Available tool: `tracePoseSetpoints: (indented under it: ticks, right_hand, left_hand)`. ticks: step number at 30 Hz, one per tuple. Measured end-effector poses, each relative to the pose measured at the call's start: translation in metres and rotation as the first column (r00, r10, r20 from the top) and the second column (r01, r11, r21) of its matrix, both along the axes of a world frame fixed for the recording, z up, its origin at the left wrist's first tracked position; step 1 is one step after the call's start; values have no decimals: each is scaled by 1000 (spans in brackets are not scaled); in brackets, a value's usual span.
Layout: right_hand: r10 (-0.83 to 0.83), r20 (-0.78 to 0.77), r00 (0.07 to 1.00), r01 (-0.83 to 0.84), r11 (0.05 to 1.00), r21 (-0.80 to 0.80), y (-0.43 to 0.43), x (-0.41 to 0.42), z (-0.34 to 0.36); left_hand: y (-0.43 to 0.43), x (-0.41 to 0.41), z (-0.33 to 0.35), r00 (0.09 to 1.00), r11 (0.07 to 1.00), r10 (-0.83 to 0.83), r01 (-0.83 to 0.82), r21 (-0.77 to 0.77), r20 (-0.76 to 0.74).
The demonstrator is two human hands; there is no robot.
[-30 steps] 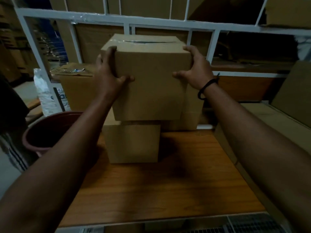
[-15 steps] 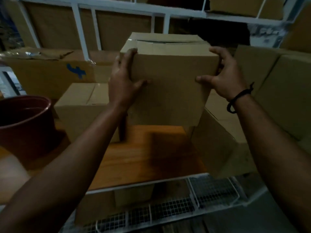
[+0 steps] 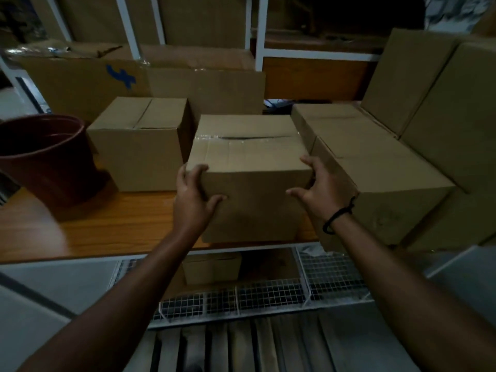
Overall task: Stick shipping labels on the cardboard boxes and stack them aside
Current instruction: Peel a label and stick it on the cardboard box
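Head view: the fingers point(image 3: 191, 171) of the left hand point(image 3: 193, 204) and those of the right hand point(image 3: 323, 193) curl round the near upper corners of a taped cardboard box point(image 3: 249, 170), gripping it at the front edge of the desk point(image 3: 112, 224). A second box point(image 3: 139, 149) stands just to its left and stacked boxes point(image 3: 381, 173) just to its right. A brown pot point(image 3: 45, 159) sits farther left.

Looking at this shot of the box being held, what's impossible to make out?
Head view, held box: back, sides and underside face away, so a label there is unknowable.
Head view, tabletop: whether the held box touches it is unclear; the box itself covers the contact.
Head view, brown pot: cut off by the left edge.
Head view, lower box: dim, top hidden by the tabletop.
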State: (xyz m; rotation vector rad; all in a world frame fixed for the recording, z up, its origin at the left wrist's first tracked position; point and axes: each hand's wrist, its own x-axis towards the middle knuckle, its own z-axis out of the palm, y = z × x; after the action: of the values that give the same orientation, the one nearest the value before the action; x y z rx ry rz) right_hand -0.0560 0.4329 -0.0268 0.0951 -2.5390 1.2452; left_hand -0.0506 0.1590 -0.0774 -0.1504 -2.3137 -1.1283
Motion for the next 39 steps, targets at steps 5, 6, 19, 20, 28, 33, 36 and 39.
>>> tracePoseSetpoints:
  ticks: [5,6,19,20,28,33,36,39]
  right_hand:
    - [37,64,997,-36,999,-12,-19,-5,-25]
    - [41,82,996,-39,999,-27,-22,-8,-29]
    - [55,179,982,-68,995,68,-22,-29,-49]
    - [68,181,981,-82,994,71,-20,-30,-45]
    - [120,291,949,-72,983,-169,-30,-73,-8]
    - [140,430,892,-160,987,10,-38,-92,-9]
    - [136,409,903,-151,989,6,-37,-91,-15]
    - [143,405,903,-151,988,-13,-35,-94,-18]
  left_hand:
    - [-15,1,-28,988,999,34,-38,24,152]
    - [-17,-1,-31,986,999,33,-38,25,162]
    - [-47,-15,-49,990,994,-34,48,-99,137]
    - [-52,-17,-50,991,994,-58,69,-85,123]
    - [-78,-65,-29,961,909,-260,211,359,91]
    - [-83,-93,-20,829,783,-511,340,521,227]
    - [-84,-96,-30,800,763,-546,350,544,251]
    - [-82,-97,-30,805,755,-536,323,570,253]
